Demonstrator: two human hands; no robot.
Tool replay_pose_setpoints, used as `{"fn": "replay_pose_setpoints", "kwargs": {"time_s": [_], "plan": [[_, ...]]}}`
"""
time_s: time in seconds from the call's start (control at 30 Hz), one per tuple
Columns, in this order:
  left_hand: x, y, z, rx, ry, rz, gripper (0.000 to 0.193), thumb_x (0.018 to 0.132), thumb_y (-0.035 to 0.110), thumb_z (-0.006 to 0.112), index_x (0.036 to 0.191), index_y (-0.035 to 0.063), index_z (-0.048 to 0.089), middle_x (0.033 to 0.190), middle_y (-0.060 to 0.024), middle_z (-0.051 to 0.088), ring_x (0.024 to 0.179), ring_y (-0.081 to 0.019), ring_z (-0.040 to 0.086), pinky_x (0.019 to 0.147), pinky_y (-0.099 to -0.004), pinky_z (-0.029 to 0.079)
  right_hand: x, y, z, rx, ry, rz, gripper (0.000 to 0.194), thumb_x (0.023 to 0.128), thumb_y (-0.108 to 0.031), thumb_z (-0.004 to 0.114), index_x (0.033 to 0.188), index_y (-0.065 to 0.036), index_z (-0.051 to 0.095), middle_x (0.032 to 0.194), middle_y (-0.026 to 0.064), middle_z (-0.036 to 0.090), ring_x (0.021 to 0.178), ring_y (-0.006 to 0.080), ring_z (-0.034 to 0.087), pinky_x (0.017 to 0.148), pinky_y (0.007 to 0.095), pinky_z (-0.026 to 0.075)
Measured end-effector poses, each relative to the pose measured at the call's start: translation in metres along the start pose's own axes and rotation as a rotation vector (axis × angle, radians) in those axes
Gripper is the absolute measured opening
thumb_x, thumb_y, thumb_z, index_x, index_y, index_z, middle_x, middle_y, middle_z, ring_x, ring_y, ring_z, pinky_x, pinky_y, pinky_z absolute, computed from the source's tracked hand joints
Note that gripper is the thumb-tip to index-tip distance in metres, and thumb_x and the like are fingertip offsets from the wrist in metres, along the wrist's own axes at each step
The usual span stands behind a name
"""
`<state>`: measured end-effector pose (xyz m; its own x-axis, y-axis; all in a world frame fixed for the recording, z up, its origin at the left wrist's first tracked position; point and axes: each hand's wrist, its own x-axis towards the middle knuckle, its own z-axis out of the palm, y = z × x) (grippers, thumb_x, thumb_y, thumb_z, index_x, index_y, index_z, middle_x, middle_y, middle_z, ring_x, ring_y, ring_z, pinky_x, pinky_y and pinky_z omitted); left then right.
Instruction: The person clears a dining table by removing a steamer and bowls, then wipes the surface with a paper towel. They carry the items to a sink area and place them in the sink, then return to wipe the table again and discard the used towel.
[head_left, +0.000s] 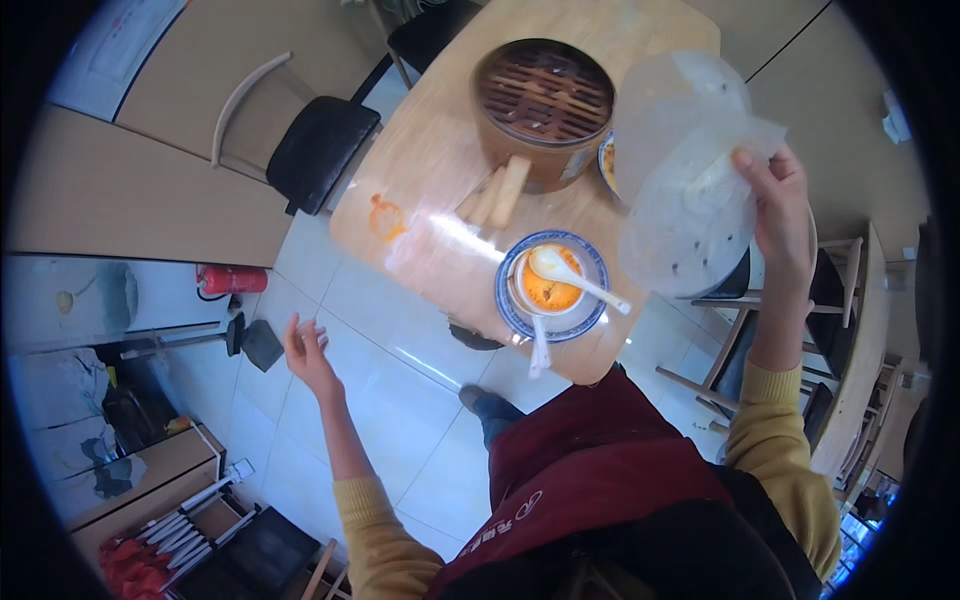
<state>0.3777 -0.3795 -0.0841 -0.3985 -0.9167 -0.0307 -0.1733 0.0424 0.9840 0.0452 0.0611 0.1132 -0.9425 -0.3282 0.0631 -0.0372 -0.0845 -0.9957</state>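
My right hand (780, 191) grips thin, translucent round steamer liners (690, 202) with small dark specks, raised beside the table's right edge. My left hand (306, 349) is held out over the floor, fingers apart, with nothing in it. On the wooden table (435, 135) stands a round steamer (544, 90) with a slatted rack in its top. Wooden pieces (499, 195) lean at its near side. Closer to me is a blue-and-white plate (589, 326) bearing a bowl of orange soup (551, 292) and two white spoons. A second patterned dish (607, 165) is partly hidden behind the liners.
An orange spill (387, 217) marks the table's left part. A black-seated chair (322, 154) stands to the left, and more chairs (720, 360) are at right. A red fire extinguisher (232, 280) and a long-handled dustpan (262, 345) are at left. Folded chairs (255, 544) sit lower left.
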Motion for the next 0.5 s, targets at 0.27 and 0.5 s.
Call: {"fn": "replay_pose_setpoints", "kwargs": {"time_s": [0.27,0.5], "plan": [[-0.198,-0.103,-0.244,0.090,0.377,-0.550,0.037,0.090,0.015,0.054,0.126,0.0089,0.050,0.098,-0.0045,0.059,0.085,-0.0155,0.055,0.078,-0.0337,0.045,-0.219,0.182,0.319,0.486,-0.629,0.751,0.019,0.083,-0.002,0.065,0.102,-0.002,0.061,0.092,0.0037,0.063,0.078,0.0100,0.059,0.071,0.0249,0.048],[-0.313,-0.180,-0.312,0.211,0.458,-0.895,0.039,0.087,0.014,0.056,0.125,0.0076,0.051,0.102,-0.0067,0.060,0.086,-0.0195,0.057,0.076,-0.0377,0.047,-0.240,0.550,0.323,0.194,0.186,1.059,0.006,0.082,-0.002,0.058,0.084,-0.007,0.061,0.076,0.0034,0.060,0.067,0.0164,0.059,0.060,0.0278,0.051]]}}
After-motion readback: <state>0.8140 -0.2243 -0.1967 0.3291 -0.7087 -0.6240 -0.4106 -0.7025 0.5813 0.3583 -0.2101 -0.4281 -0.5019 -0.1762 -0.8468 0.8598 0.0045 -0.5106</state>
